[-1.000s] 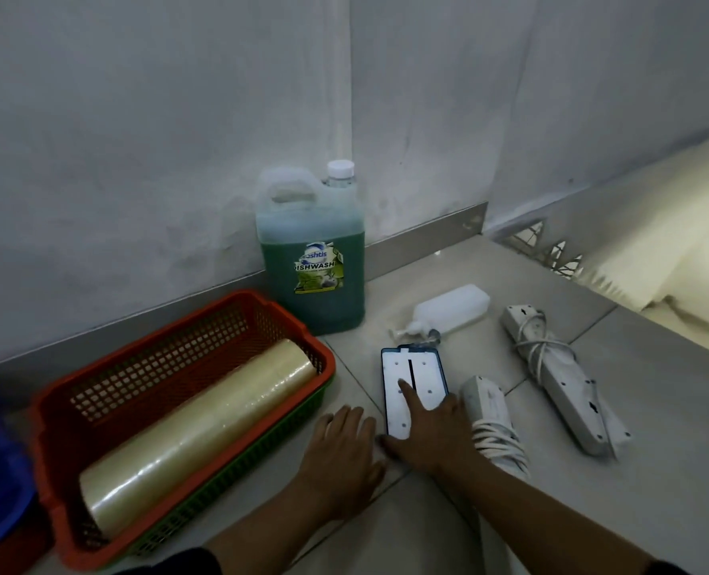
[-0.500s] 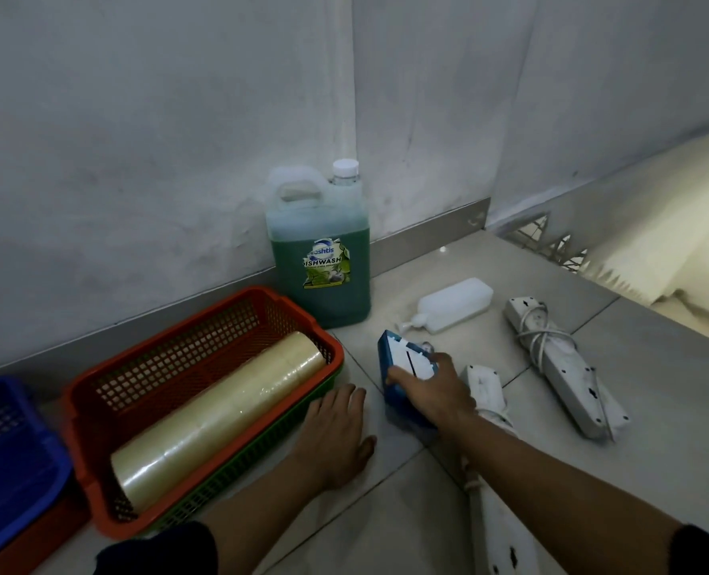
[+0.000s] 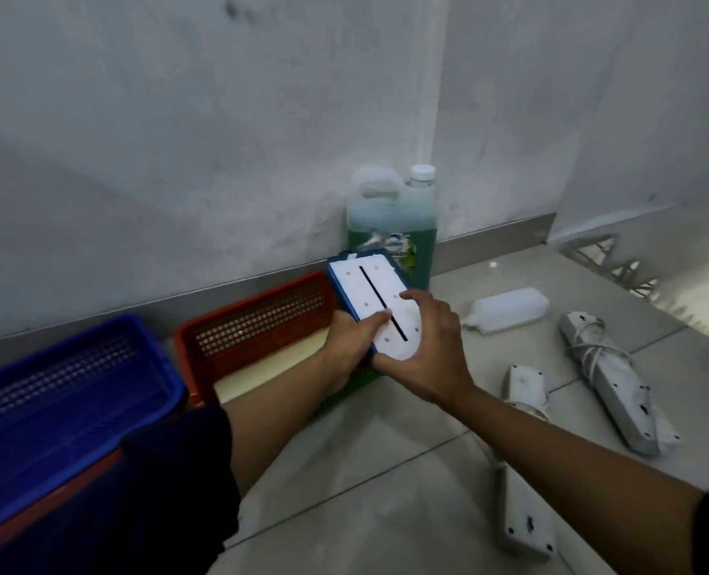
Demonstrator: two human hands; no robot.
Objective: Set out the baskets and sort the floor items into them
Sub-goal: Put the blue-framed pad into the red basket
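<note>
A: What are the hands doing?
B: The left hand (image 3: 346,346) and right hand (image 3: 423,350) both grip a blue-edged white pad (image 3: 371,302), raised off the floor.
A: Where is it?
B: Above the red basket (image 3: 257,321), beside the blue basket (image 3: 66,392); green jug (image 3: 392,226) behind.

The tiled floor (image 3: 386,483) carries baskets (image 3: 257,321), a green jug (image 3: 390,226), a white bottle (image 3: 510,309) and two power strips (image 3: 618,383).
</note>
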